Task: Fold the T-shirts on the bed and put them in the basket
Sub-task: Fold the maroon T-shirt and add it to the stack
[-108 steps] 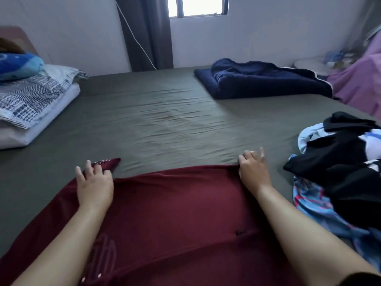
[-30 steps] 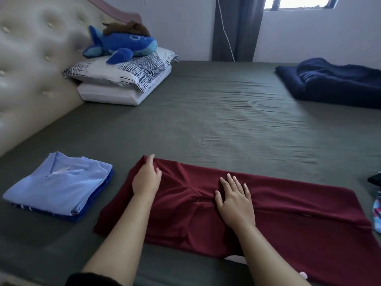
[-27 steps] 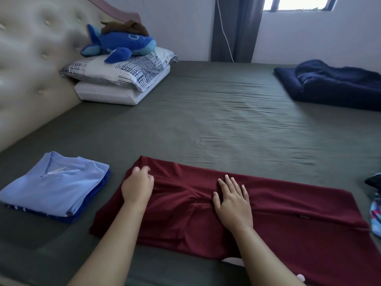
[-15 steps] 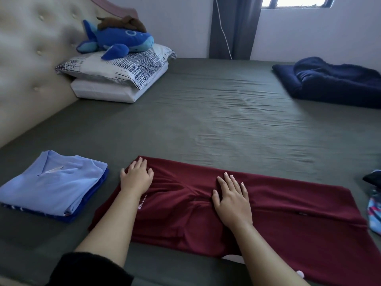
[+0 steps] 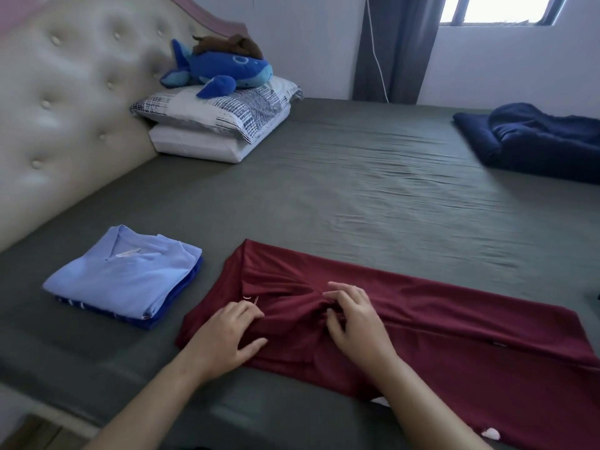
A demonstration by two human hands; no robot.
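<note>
The right hand [image 5: 354, 323] rests on the maroon shirt [image 5: 438, 323], its fingers curled into a bunch of gathered cloth near the shirt's left half, pinching the folds. The left hand [image 5: 227, 336] lies just left of it on the same shirt, fingers bent and gripping the cloth, thumb spread along the near edge. The two hands are near each other but apart, with a puckered ridge of cloth between them. The shirt lies as a long band along the near side of the bed [image 5: 357, 190], running from the left hand out to the right edge of view; a small white mark shows just beyond the left hand's fingers. Left of the shirt, apart from it, sits a stack of folded shirts [image 5: 126, 277], a light blue one on top of darker blue ones. Far left, two pillows [image 5: 220, 125] lie against the padded headboard [image 5: 65, 102], with a blue plush whale [image 5: 220, 69] on top. A dark blue blanket [image 5: 532, 141] lies at the far right, below a window [image 5: 500, 9] and beside a dark curtain [image 5: 393, 47].
</note>
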